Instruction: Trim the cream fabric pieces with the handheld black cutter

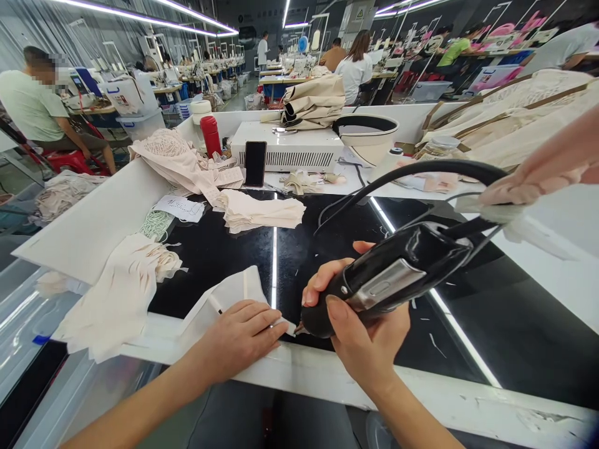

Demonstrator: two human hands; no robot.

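Note:
My right hand [362, 330] is wrapped around a black hand-held tool [397, 268] with a metal plate and a thick black cable [435, 168]. Its tip points down at the edge of a pale fabric piece [229, 293] on the glossy black table top [491, 318]. My left hand [241, 337] lies flat on that fabric piece, fingers stretched toward the tool's tip, pinning the cloth near the table's front edge.
Stacks of cream fabric pieces [262, 212] [116, 299] lie left and centre. A phone [255, 163] leans on a white box [290, 146], with a red bottle [210, 135] and a bowl [367, 134] behind. Another person's arm [543, 168] reaches in from the right. Workers sit at sewing stations beyond.

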